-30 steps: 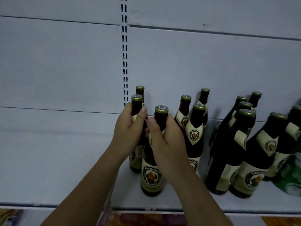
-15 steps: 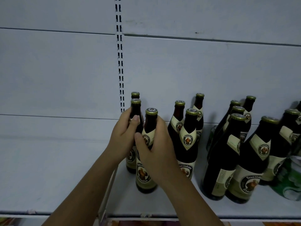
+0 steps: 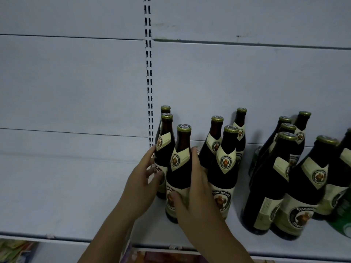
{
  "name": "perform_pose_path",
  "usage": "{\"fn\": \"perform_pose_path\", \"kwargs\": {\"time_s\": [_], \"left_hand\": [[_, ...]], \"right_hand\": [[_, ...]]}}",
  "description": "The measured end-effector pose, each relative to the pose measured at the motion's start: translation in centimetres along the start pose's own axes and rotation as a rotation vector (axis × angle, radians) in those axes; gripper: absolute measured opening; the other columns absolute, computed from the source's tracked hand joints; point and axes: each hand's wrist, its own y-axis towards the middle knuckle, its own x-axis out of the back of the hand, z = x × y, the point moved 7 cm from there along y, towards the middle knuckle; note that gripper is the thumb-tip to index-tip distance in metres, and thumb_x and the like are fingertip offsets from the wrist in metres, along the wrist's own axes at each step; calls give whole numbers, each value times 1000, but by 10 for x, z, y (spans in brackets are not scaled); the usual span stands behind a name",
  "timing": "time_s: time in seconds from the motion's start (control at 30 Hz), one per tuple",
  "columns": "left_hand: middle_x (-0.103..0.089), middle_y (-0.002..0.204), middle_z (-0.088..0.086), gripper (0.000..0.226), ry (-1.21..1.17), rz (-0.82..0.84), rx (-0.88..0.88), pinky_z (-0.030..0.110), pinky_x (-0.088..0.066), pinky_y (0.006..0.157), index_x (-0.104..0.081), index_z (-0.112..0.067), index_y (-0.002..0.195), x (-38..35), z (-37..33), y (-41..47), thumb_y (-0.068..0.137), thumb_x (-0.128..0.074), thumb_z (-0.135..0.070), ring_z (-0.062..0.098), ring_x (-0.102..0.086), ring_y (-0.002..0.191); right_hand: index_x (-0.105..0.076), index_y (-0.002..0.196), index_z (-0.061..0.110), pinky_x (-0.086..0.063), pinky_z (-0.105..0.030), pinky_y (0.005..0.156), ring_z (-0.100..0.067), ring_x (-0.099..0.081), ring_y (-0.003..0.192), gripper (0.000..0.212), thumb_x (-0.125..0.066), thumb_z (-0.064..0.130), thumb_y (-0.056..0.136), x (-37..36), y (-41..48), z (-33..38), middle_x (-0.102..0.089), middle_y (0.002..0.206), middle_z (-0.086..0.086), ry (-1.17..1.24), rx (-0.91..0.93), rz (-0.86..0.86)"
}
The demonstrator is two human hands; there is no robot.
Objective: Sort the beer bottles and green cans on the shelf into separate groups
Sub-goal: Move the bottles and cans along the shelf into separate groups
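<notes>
Green can (image 3: pixel 341 223) cut off at right edge of the shelf (image 3: pixel 76 196)
Front bottle (image 3: pixel 180 168) is gripped by right hand (image 3: pixel 199 198); left hand (image 3: pixel 140 183) is held loosely open beside it.

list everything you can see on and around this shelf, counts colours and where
beer bottles: about twelve, dark brown with cream labels and gold caps; six upright in a left cluster, six upright at the right
green cans: two partly seen, green; one at the right edge in front, one hidden behind the right bottles
shelf: one, pale grey-white, under all the bottles
back panel: pale grey, behind the shelf
slotted upright: one, white with dark slots, in the back panel above the left cluster
packages: colourful, blurred, below the shelf edge
left hand: fingers loosely extended, touching the leftmost bottles
right hand: curled round the front bottle of the left cluster
</notes>
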Motion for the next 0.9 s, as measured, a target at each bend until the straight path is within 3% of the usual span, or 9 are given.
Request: {"fn": "perform_pose_path", "kwargs": {"time_s": [0.13,0.3,0.53,0.73,0.83,0.9], "left_hand": [[-62,132,-25,70,3,-18,32,13,-53,88,-43,-40,149,-2,9,10,97,-59,5,-1,-60,123],[-60,139,-17,73,16,-16,49,18,-56,88,-42,-40,151,-3,17,14,96,-60,5,1,-62,120],[-59,144,-15,71,12,13,49,30,-56,99,-35,-36,156,-3,20,14,101,-53,4,1,-60,125],[-57,144,-21,63,-40,-2,24,27,-51,105,-37,-31,155,-2,16,4,104,-47,4,0,-55,131],[-58,140,-25,55,-46,-33,20,23,-51,103,-41,-32,153,3,13,-1,106,-45,-3,-5,-55,129],[-55,142,-22,50,-18,-69,29,14,-49,100,-41,-33,151,8,9,-6,107,-46,-10,-11,-52,127]], "right_hand": [[10,157,49,-10,-8,114,15,-2,148,97,-63,20,99,-6,2,-3,-6,155,39,18,-13,14],[6,158,50,-21,-18,119,16,-11,146,97,-63,16,98,-12,9,-3,-12,150,42,60,-19,16],[0,160,45,-21,-11,117,17,-14,146,93,-62,13,99,-13,10,-4,-18,156,34,95,-22,21],[5,159,46,-27,-8,112,15,-22,145,92,-57,12,100,-18,12,-6,-23,162,24,145,-47,56],[7,159,47,-32,-20,117,12,-24,146,91,-55,13,101,-20,12,-6,-23,163,22,167,-54,70],[8,159,47,-30,-31,122,9,-21,148,90,-53,13,101,-21,12,-7,-20,165,23,167,-47,74]]}}
